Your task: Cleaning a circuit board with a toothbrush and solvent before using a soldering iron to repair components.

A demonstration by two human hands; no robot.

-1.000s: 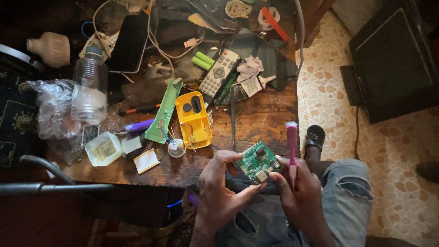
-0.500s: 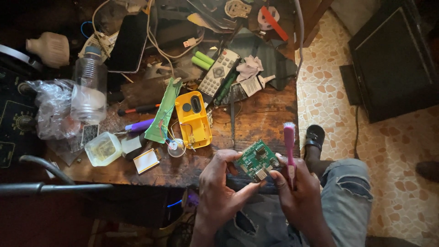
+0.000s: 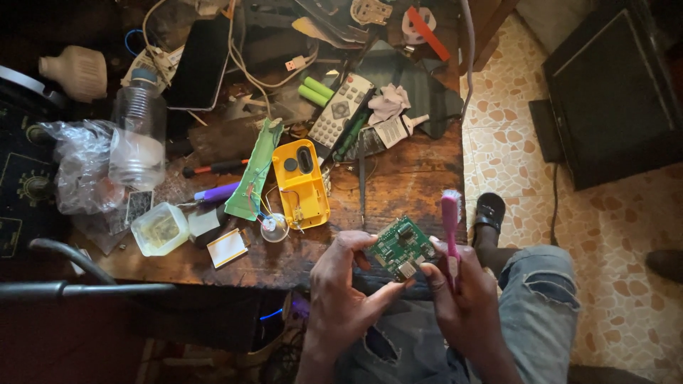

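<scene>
A small green circuit board (image 3: 403,249) is pinched by its edges between my left hand (image 3: 341,288) and the fingertips of my right hand (image 3: 466,299), just off the near edge of the wooden table (image 3: 405,181). My right hand also grips a pink toothbrush (image 3: 451,231), held upright with its bristles at the top, right beside the board. Both hands hover over my lap in torn blue jeans (image 3: 541,313).
On the table lie a yellow plastic casing (image 3: 302,181), a long green circuit strip (image 3: 255,171), a grey remote (image 3: 340,110), two green batteries (image 3: 314,91), a plastic bottle (image 3: 139,135), a phone (image 3: 200,64) and cables. A dark television (image 3: 612,92) stands on the tiled floor at right.
The toothbrush has shifted slightly, staying upright beside the board. Both hands keep the same hold on the circuit board.
</scene>
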